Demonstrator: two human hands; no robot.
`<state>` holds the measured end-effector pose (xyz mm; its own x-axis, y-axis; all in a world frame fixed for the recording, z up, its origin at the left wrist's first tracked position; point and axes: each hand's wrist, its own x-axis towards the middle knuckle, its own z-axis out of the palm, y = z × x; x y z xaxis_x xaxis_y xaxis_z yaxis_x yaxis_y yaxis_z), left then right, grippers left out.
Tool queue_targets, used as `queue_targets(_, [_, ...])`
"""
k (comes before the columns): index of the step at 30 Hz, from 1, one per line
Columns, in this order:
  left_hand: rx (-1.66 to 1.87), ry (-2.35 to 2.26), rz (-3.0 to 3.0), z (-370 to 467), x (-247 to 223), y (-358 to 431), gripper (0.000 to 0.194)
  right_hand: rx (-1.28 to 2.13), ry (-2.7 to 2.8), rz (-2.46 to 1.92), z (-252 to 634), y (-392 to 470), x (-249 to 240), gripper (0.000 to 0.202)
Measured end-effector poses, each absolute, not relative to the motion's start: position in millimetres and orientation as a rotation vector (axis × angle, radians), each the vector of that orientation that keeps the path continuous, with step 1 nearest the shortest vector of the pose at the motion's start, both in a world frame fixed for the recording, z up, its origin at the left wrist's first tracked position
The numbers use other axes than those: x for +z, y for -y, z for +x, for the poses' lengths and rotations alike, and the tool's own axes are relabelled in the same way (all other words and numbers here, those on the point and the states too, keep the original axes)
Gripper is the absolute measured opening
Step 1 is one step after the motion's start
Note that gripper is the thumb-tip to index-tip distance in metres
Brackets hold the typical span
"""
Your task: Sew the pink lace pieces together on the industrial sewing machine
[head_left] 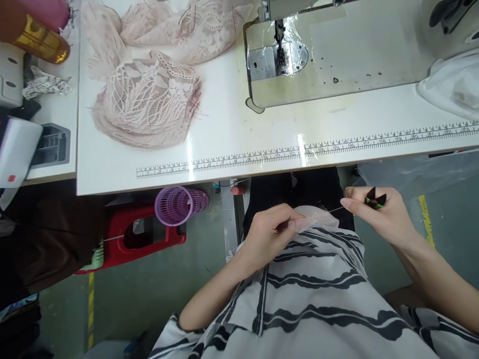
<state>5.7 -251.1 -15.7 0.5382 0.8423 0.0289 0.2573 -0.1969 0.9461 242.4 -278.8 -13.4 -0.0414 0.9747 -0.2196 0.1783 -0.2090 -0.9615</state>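
My left hand [267, 232] pinches a small piece of sheer pale pink fabric [316, 218] over my lap. A thin thread runs from that fabric to my right hand [379, 212], whose thumb and forefinger are pressed together on its end. Tucked in the same right hand is a small pair of thread snips [375, 199], their dark blades pointing up and some green showing at the base. Fingers cover the rest of the snips.
A sewing machine [322, 55] stands on the white table [220, 132], which has a printed ruler along its front edge. Pink lace fabric [149, 99] lies at left, white cloth [454, 85] at right. Below are a purple basket [174, 205] and a red stool [130, 249].
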Motion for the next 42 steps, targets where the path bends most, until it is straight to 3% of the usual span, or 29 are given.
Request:
queue_targets(20, [0.674,-0.966,1.909,20.9,-22.2,242.9,0.018,1.263,1.327,-1.486,244.5,268.1,-17.1,0.045])
queue_targets(32, [0.731,-0.941,1.905,14.7,-29.2,248.4,0.012,1.184,1.380,-1.452,246.6,276.9,-25.3,0.039])
queue_targets(36, [0.666,-0.977,1.815,14.0,-31.2,249.9,0.014,1.298,1.277,-1.348,240.8,275.6,-29.3,0.019])
queue_targets(42, [0.613,-0.978,1.719,16.4,-30.9,250.4,0.020,1.766,0.791,-1.058,219.0,274.7,-34.4,0.025])
